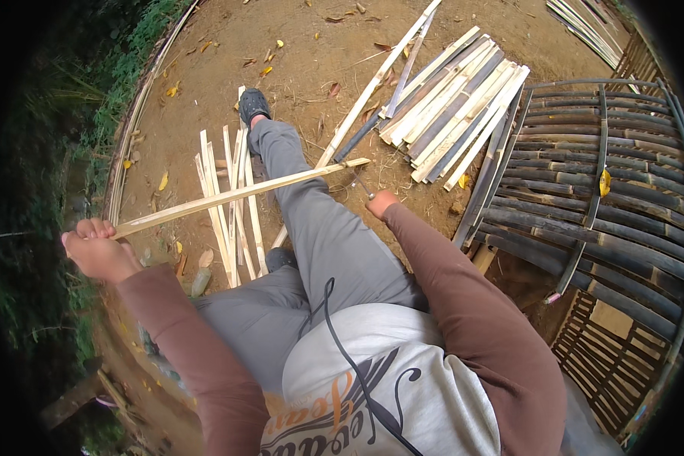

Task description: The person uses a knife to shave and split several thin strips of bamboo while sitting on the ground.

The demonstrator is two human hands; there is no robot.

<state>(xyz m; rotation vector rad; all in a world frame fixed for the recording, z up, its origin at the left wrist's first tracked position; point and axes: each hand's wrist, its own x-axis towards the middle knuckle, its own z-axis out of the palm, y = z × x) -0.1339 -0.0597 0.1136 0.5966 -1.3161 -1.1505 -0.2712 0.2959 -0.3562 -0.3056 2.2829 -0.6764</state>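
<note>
Left hand (99, 251) is fisted tight round one end of a long bamboo strip (235, 194) held across the knees. Right hand (380, 204) grips a knife (361, 182) at the far end, blade barely visible. Judging by the slats (232, 205) underfoot and the stack (452, 114) beyond, plenty's split, more's waiting

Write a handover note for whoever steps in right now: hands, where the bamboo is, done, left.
Left hand: shut on the near end of a long bamboo strip that runs across the raised leg.
Right hand: shut on a knife by the strip's far end; blade mostly hidden.
Thin strips lie on the dirt left of the leg; wider split slats are stacked to the right, beside a dark woven bamboo panel.
Done: both piles hold cut pieces.
Left: the strip in hand; how far it is worked cannot be told.
</note>
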